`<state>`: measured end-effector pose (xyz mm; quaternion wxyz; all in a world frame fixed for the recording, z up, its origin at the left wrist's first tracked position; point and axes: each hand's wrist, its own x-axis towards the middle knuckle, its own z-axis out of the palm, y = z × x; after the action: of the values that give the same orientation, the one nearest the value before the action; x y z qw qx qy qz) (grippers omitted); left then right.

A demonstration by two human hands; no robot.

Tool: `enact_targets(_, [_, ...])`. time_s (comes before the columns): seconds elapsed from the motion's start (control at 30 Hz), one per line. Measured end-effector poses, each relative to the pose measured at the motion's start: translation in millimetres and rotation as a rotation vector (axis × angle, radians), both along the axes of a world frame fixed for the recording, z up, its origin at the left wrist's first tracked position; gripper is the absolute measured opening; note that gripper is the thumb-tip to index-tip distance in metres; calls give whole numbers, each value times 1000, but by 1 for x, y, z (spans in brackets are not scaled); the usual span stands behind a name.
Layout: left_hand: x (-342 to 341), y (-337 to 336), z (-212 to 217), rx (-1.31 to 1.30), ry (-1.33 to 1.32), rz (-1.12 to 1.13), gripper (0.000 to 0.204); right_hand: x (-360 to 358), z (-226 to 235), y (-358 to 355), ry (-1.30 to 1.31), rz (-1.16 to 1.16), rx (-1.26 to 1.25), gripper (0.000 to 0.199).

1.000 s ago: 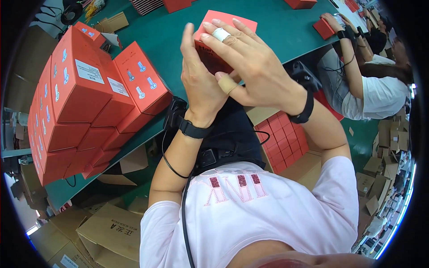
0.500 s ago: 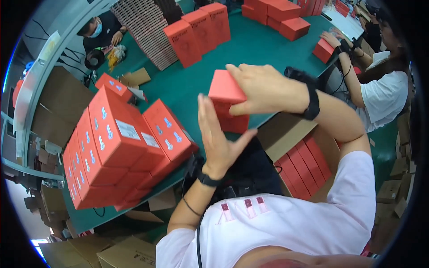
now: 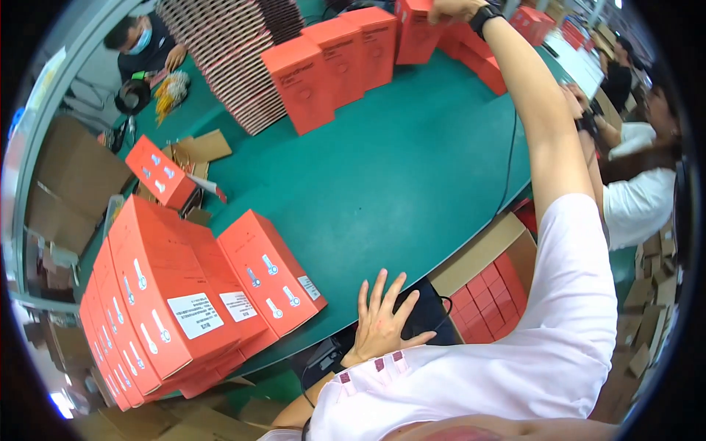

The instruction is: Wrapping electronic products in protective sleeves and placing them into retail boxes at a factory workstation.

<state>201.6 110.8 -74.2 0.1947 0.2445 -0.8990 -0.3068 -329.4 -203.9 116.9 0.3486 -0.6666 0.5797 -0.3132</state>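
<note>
At the bench's far edge, head view:
Right hand (image 3: 448,9): arm stretched fully out, fingers clamped on top of a red box (image 3: 418,33).
Red box: upright, at the right end of a row of upright red boxes (image 3: 331,66) along the far edge of the green bench (image 3: 412,176).
Left hand (image 3: 382,320): released, fingers spread, holding nothing, resting at the bench's near edge by a dark thing on the lap.
Near-left corner: stack of flat red boxes (image 3: 169,301), printed faces up, just left of the left hand.
Far-left corner: tall pile of ribbed trays (image 3: 228,51); a seated person (image 3: 143,44) behind it.
Right edge: a co-worker in white (image 3: 632,191).
Below the bench: carton of small red boxes (image 3: 493,301), between the near edge and the right arm.
</note>
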Motion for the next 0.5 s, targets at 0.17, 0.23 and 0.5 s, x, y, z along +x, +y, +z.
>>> enact_targets(0.17, [7, 1, 0, 74, -45, 70, 76, 77, -34, -46, 46, -28, 124, 90])
enact_targets(0.23, [-1, 0, -1, -11, -37, -55, 74, -18, -26, -25, 71, 63, 96, 94])
enact_targets(0.5, [8, 3, 4, 39, 112, 23, 65, 244, 51, 57, 668, 118, -818, 79])
